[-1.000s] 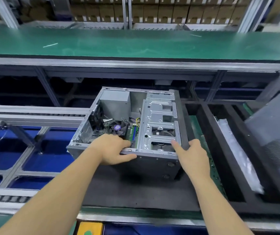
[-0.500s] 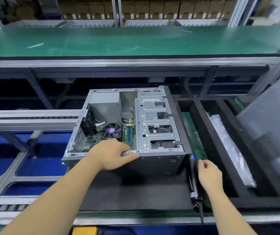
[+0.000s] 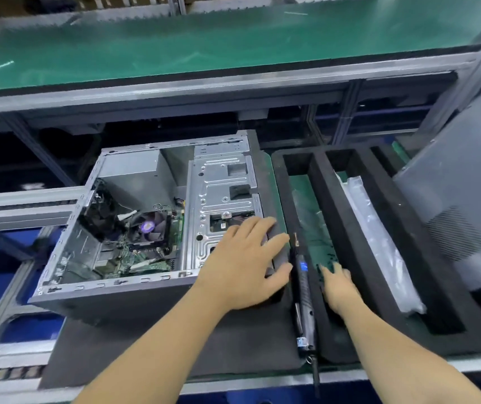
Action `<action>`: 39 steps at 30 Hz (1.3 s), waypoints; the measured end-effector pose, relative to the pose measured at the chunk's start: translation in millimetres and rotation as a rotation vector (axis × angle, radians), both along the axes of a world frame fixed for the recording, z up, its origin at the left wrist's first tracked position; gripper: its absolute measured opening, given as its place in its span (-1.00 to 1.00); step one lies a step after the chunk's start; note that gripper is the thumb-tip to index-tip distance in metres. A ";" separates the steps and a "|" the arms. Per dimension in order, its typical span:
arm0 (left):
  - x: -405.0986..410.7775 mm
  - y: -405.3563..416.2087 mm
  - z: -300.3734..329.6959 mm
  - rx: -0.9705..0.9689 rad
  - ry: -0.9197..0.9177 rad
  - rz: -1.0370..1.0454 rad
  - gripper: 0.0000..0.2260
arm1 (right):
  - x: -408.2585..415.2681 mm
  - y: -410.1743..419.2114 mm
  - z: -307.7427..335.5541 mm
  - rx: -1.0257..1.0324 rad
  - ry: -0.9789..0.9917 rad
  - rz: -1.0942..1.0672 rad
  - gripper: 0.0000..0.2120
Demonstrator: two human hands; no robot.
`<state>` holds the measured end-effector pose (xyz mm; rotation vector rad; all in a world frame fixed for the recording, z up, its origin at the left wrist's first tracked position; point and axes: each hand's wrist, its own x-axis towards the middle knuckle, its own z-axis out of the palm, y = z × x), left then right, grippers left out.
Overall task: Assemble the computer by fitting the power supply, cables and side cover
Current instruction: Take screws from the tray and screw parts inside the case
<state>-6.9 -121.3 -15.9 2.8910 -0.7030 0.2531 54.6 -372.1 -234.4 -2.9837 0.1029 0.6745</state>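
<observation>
While the open case (image 3: 146,228) lies on its side on a dark foam mat (image 3: 175,345), the left hand (image 3: 245,263) rests flat on its near right corner, fingers spread and nearly straight, the fingertips reaching over the drive cage (image 3: 221,193) and the case's right edge, the thumb down by the near wall; it grips nothing. The right hand (image 3: 338,287) is just right of it, palm down with fingers loosely extended, lying on the foam tray (image 3: 335,205) at the near end of its left slot; whether the fingertips touch the green surface inside cannot be told, and it holds nothing. Between the two hands an electric screwdriver (image 3: 303,293) lies along the gap between case and tray, tip pointing far. Inside the case, the grey power supply (image 3: 134,176) sits in the far left corner, with the fan (image 3: 149,227) near it. A clear plastic bag (image 3: 379,243) fills the tray's next slot, and a grey side cover (image 3: 460,199) leans at far right.
</observation>
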 end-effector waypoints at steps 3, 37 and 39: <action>0.1 2.3 0.8 -0.044 0.088 0.003 -0.52 | 2.4 11.6 0.3 -0.063 -0.099 -0.001 -0.55; 1.7 6.8 1.7 -0.111 0.153 -0.026 -0.54 | -41.0 -9.9 5.0 0.163 0.029 0.253 -0.79; 1.5 6.6 1.4 -0.107 0.151 -0.027 -0.54 | -40.7 -4.7 13.7 0.148 0.062 0.158 -0.81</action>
